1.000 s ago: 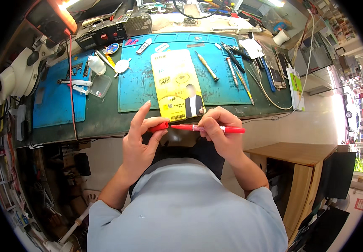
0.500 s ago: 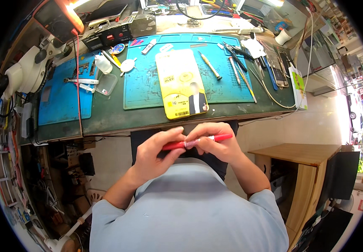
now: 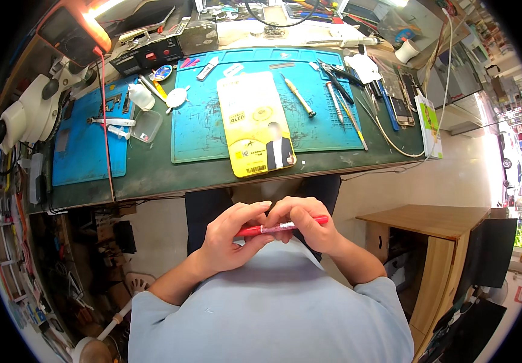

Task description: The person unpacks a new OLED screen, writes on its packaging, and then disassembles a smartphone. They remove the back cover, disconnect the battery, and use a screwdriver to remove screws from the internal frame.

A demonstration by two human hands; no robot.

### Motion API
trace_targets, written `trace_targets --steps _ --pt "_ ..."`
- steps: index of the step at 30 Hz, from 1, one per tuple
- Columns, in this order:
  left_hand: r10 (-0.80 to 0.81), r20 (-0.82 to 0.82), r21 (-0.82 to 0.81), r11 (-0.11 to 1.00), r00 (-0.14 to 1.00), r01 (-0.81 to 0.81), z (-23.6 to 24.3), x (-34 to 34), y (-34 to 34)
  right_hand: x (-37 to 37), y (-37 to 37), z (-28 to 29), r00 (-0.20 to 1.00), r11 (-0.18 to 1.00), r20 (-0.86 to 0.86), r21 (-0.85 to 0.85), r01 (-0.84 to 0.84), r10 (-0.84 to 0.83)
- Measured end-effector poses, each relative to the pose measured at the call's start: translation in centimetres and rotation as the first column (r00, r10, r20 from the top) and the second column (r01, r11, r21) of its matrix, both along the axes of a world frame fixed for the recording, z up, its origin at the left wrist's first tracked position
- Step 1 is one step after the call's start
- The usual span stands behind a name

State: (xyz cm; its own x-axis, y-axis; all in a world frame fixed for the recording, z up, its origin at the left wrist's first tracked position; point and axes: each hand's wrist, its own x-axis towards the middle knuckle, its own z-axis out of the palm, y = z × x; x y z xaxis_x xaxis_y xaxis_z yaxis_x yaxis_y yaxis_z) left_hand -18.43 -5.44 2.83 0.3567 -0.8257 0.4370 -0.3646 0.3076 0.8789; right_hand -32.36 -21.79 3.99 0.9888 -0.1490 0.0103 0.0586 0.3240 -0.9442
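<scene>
1. Nearest the camera, the person's left hand (image 3: 227,242) was curled shut around one end of a slim red plastic pen-shaped tool (image 3: 280,227), held level just above the lap and below the bench edge.
2. The right hand (image 3: 302,225) was closed over the tool's other half, fingers wrapped on top, so both hands touched at its middle.
3. Judging from that grip, the step in hand looked like pulling or twisting the tool apart at its centre; the next move would call for a steady opposite pull without letting either half slip.
4. Farther off, a yellow rectangular retail card package (image 3: 256,123) lay flat on the large blue silicone work mat (image 3: 200,130), its lower end overhanging onto the dark green bench top (image 3: 170,175).
5. Beyond it, a yellow-handled screwdriver (image 3: 298,95) rested on the mat, well apart from the hands
</scene>
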Motion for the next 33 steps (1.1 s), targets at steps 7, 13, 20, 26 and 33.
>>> trace_targets --steps 7,13,20,26,33 --pt "0.030 0.064 -0.044 0.999 0.997 -0.027 -0.6 0.2 -0.7 0.3 -0.2 -0.3 0.999 0.999 -0.008 -0.005 0.052 -0.052" --pt "0.088 0.180 -0.055 0.995 0.980 -0.080 -0.6 0.5 -0.2 -0.4 -1.3 -1.2 0.962 0.948 0.167 -0.201 0.247 -0.215" --pt "0.115 0.110 -0.209 0.974 0.987 -0.091 -1.0 -0.5 -0.5 -1.0 1.2 -1.8 0.939 0.940 0.208 -0.151 0.307 -0.274" --pt "0.128 0.079 -0.285 0.953 0.989 -0.100 -1.0 -1.5 -0.7 -1.5 2.1 -2.0 0.879 0.907 0.329 -0.124 0.403 -0.346" --pt "0.103 0.154 -0.274 0.960 0.983 -0.058 -0.9 -1.9 -0.9 -2.2 2.2 -1.8 0.874 0.903 0.310 -0.092 0.419 -0.374"
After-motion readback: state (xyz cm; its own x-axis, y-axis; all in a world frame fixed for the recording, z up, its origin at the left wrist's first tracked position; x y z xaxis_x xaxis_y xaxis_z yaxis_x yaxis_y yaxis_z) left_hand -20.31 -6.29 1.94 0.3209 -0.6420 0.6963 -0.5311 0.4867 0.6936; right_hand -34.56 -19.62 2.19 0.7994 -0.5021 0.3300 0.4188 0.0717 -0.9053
